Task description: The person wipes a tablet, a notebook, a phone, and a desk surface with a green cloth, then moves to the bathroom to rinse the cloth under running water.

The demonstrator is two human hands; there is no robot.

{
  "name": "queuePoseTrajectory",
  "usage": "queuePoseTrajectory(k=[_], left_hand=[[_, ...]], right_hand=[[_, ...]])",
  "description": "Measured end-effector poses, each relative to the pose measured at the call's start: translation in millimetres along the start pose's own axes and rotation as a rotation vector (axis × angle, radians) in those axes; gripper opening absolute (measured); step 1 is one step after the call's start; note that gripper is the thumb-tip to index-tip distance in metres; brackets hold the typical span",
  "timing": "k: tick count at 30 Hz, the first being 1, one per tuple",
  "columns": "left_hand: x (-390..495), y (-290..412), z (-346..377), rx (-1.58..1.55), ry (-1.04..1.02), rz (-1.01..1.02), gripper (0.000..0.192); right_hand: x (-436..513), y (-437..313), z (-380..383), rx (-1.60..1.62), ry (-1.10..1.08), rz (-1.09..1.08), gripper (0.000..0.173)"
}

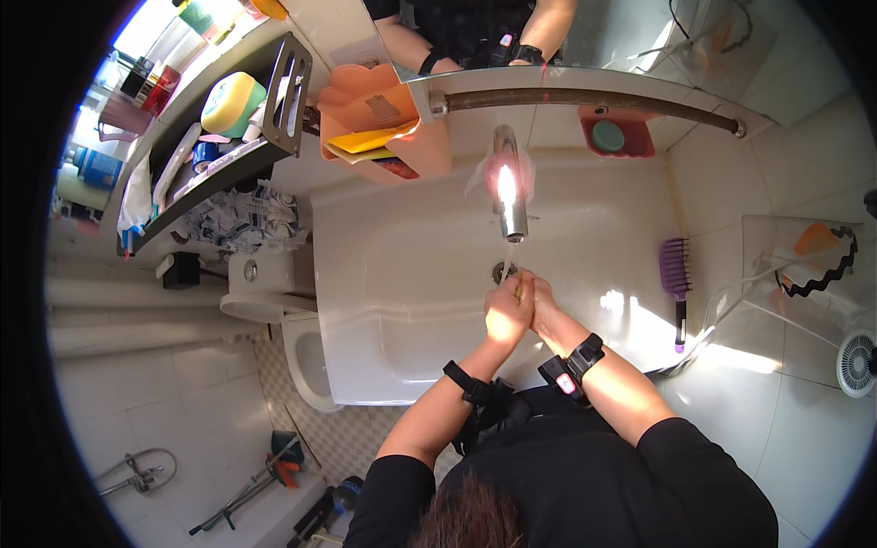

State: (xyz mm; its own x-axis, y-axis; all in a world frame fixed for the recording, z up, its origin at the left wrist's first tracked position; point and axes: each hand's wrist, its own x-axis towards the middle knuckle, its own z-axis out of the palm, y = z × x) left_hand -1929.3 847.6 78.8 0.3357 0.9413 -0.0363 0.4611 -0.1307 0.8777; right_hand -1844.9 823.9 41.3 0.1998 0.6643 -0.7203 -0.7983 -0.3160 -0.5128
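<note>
Both my hands are pressed together over the white washbasin (411,274), just below the chrome faucet (510,198). A thin stream of water (507,264) runs from its spout towards the metal drain (503,272) and the tips of my hands. My left hand (508,312) and my right hand (542,301) touch along the palms and fingers. A small yellowish-green thing (519,286) shows between them, too small to name; which hand bears it is unclear. Black straps with small devices circle both forearms.
A purple hairbrush (677,274) lies at the basin's right edge. Above are a towel bar (589,101), a green soap (608,136) in a red dish and an orange wall holder (384,123). A dark shelf of toiletries (199,185) and a toilet (312,356) stand left.
</note>
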Motion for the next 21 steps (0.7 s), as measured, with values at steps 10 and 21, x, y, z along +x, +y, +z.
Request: queuePoseTrajectory(k=[10,21], left_hand=[[-5,-4,4,0.031,0.014,0.087,0.036],[19,-10,-13,-0.713,-0.163,-0.442,0.034]], right_hand=[[-21,-14,4,0.013,-0.036,0.117,0.031],[-25,-30,-8,0.164,-0.116,0.045,0.038]])
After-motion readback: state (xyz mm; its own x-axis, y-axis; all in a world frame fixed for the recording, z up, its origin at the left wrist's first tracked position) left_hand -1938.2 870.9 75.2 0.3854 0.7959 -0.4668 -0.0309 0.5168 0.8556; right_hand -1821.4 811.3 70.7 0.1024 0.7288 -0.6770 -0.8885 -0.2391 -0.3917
